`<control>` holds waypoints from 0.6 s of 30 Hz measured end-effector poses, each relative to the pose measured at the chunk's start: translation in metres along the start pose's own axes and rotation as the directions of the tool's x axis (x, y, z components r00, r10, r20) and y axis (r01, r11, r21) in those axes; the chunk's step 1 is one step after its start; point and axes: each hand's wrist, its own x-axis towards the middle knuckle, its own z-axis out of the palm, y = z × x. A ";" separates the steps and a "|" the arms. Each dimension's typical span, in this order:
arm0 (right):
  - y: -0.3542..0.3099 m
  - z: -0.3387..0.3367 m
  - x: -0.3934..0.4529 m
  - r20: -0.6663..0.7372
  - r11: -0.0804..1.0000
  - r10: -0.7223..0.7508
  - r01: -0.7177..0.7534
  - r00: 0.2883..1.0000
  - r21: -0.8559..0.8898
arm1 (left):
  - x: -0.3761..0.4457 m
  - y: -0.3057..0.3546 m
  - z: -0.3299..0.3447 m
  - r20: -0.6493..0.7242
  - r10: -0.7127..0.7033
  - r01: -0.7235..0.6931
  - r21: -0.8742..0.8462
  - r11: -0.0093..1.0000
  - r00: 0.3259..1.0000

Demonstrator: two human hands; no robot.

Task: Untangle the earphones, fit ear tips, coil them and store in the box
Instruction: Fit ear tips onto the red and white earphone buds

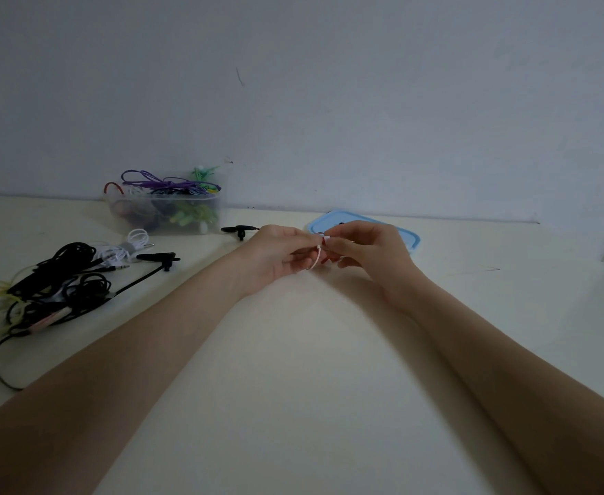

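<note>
Head view: my left hand [282, 257] and right hand [364, 249] both pinch the pale earphone cord [317, 258] above the table [311, 369], before the blue lid [405, 234]. Recommend short, even loops, light tension. Box [166, 209] sits well left.

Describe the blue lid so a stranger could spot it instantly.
Start at the clear plastic box of coloured earphones standing against the back wall, then look right along the table, past both hands. The blue lid lies flat just behind the right hand. It is the only light-blue, flat, rounded-rectangle thing there.
</note>
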 end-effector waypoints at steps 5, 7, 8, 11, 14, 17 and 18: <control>0.003 -0.002 0.001 -0.019 0.996 -0.022 0.020 1.000 -0.083 | 0.001 -0.001 0.000 0.031 -0.005 0.000 0.151 0.988 1.000; 0.006 -0.001 0.004 -0.030 0.985 -0.035 0.029 0.999 -0.169 | 0.001 0.005 -0.004 -0.037 0.028 -0.015 0.316 0.949 0.999; 0.008 -0.001 0.005 -0.045 0.970 -0.052 0.040 0.998 -0.240 | 0.002 0.008 -0.008 -0.100 0.081 -0.040 0.359 0.933 0.992; 0.014 -0.004 0.011 -0.101 0.856 -0.133 0.063 0.986 -0.514 | 0.010 0.015 -0.025 -0.227 0.264 -0.144 0.440 0.887 0.937; 0.016 -0.009 0.012 -0.111 0.776 -0.131 0.032 0.985 -0.630 | 0.016 0.011 -0.033 -0.086 0.402 -0.183 0.791 0.583 0.912; 0.014 -0.009 0.012 -0.088 0.771 -0.141 0.053 0.986 -0.635 | 0.017 0.002 -0.027 0.034 0.307 -0.135 0.939 0.315 0.951; 0.011 -0.008 0.012 -0.065 0.759 -0.160 0.081 0.985 -0.646 | 0.017 0.000 -0.025 0.034 0.293 -0.117 0.955 0.271 0.956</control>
